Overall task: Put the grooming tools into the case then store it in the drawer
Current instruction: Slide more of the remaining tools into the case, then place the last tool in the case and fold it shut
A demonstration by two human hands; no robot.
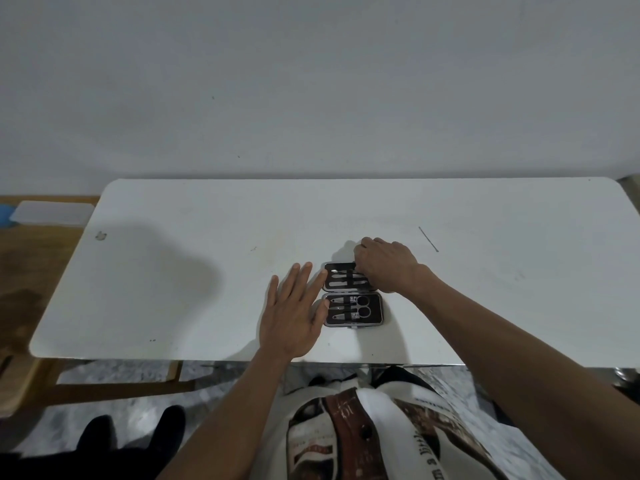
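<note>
The left hand (294,313) lay flat and spread beside the open case (353,294) — the right hand (386,265) curled at its far edge, grip unclear; light, rigid, best taken by the rim.

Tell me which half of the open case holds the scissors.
The near half, closest to the person, beside the flat left hand. Its round scissor handles show; the far half, under the right hand, shows only slim straight tools.
</note>
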